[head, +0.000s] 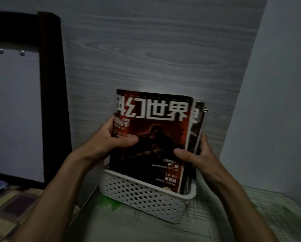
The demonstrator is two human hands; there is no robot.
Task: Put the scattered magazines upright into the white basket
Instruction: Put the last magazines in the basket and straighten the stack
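Note:
A stack of magazines stands upright in the white perforated basket [142, 196]. The front magazine [156, 130] has a dark red cover with large white characters. A second magazine [196, 123] shows behind it at the right, its lower part hidden. My left hand [115, 137] grips the stack's left edge, thumb across the front cover. My right hand [196, 152] grips the right edge, thumb on the front cover and fingers behind the stack. The magazines' bottom edges are down inside the basket.
The basket sits on a table with a green and white patterned cover [233, 215], against a grey wood-grain wall [146, 49]. A dark-framed panel [50, 84] stands at the left. A checked cloth [12, 203] lies at lower left.

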